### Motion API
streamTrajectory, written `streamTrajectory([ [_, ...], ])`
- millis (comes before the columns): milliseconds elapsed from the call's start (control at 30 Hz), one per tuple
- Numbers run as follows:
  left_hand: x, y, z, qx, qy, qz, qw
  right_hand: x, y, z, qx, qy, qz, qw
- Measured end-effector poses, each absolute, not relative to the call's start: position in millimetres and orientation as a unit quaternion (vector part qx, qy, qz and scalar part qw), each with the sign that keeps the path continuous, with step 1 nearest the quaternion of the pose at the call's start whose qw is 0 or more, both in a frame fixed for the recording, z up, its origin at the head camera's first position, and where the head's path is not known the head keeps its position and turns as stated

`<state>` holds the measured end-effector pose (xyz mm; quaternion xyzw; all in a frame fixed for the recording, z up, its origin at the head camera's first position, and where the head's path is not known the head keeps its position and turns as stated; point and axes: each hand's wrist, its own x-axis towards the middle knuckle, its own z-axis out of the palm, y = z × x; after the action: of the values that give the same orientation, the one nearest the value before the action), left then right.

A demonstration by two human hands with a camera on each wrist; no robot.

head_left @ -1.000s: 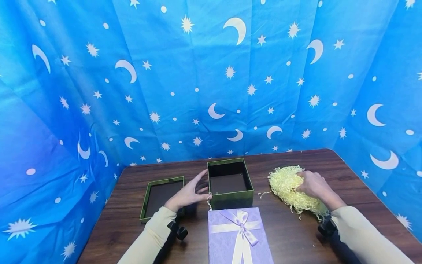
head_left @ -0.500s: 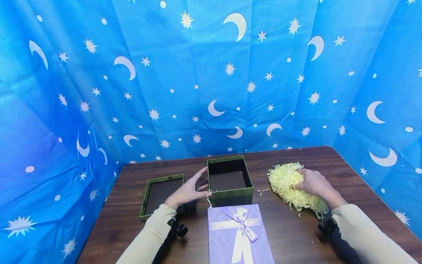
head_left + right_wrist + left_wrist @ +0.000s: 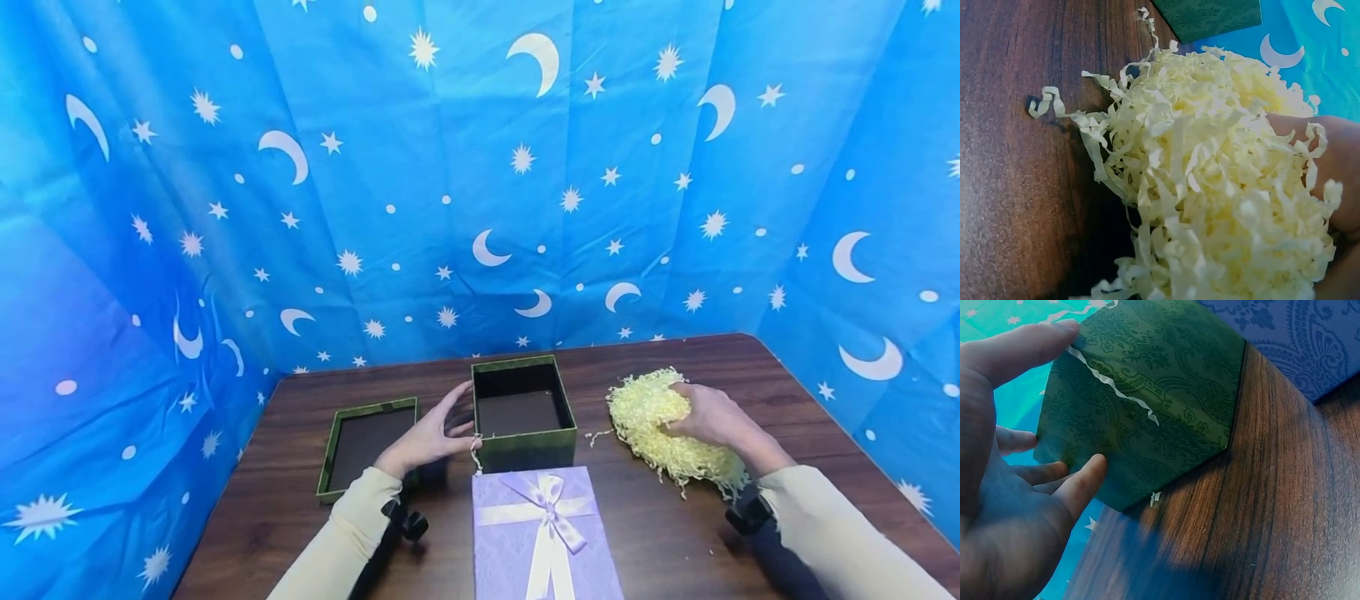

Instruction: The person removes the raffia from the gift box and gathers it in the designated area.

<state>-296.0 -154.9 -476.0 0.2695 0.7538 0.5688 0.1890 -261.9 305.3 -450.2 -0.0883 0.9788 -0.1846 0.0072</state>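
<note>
A green patterned box (image 3: 527, 452) stands uncovered at the middle of the table, its dark inside showing. My left hand (image 3: 426, 439) touches its left side with spread fingers, the thumb at the front left corner. From that corner hangs a thin crinkled paper strand (image 3: 1113, 384), seen in the left wrist view. To the right lies a fluffy heap of pale yellow shredded paper (image 3: 647, 408). My right hand (image 3: 717, 419) grips this heap from its right side, the fingertips buried in the strands. In the right wrist view the shredded paper (image 3: 1222, 187) covers most of the hand.
The green lid (image 3: 373, 446) lies hollow side up, left of the box. A lilac gift box (image 3: 501, 554) with a ribbon bow sits at the front. A few stray strands (image 3: 597, 437) lie beside the heap. Blue star-printed cloth (image 3: 480, 167) hangs behind the table (image 3: 247, 467).
My right hand has shifted slightly left along with the shredded paper. The left hand keeps its place at the green box. The head view has tilted a little.
</note>
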Motion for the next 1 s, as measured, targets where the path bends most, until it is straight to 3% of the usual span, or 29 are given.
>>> streamTrajectory([
  [1000, -288.4, -161.4, -471.8, 0.286, 0.77, 0.547, 0.161, -249.3, 299.3, -416.0, -0.102, 0.972, -0.206, -0.048],
])
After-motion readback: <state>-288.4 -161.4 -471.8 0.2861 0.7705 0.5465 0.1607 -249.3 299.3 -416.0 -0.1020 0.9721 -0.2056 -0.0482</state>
